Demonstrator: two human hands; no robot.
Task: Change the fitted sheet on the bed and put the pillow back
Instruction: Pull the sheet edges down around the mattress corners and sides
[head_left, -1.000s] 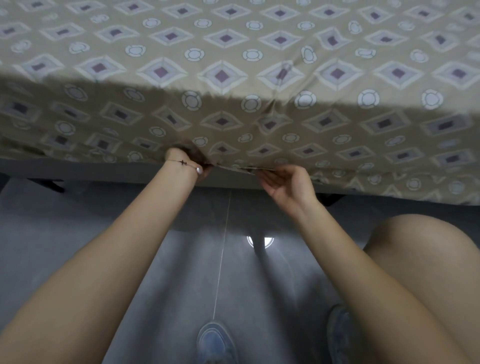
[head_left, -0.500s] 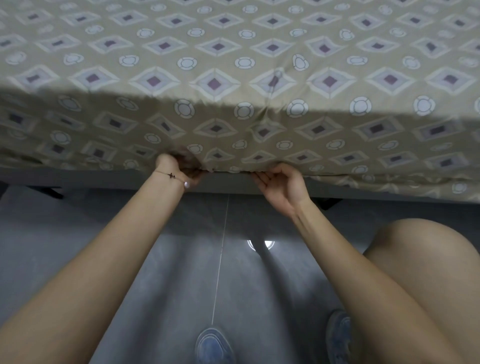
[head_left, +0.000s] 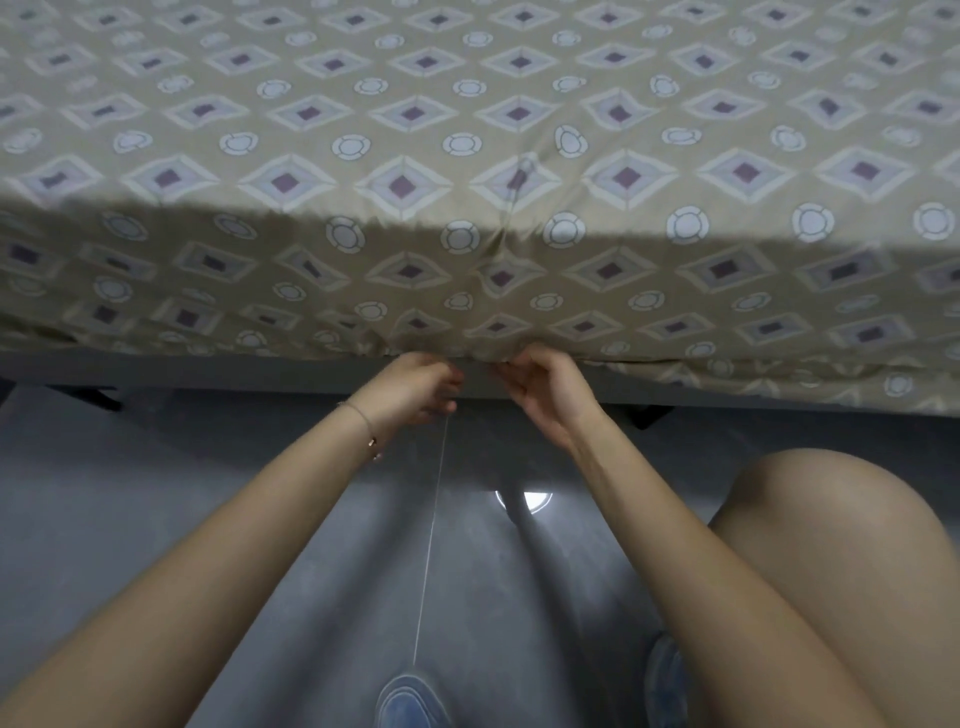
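Observation:
A tan fitted sheet (head_left: 467, 130) with diamond and circle patterns covers the top and the near side of the mattress. Its gathered lower hem runs along the dark bed frame (head_left: 208, 371). My left hand (head_left: 415, 384) and my right hand (head_left: 545, 389) sit close together at the hem in the middle, fingers curled and pinching the hem fabric. The fingertips are partly hidden under the sheet's edge. No pillow is in view.
Grey tiled floor (head_left: 260, 519) lies below the bed, with a thin white grout line and a bright light reflection. My right knee (head_left: 831, 545) is raised at the right. Blue shoes (head_left: 410, 701) show at the bottom edge. Dark bed legs stand under the frame.
My left hand has come out from under the hem and moved right, close to my right hand. Both hands now pinch the hem near the middle.

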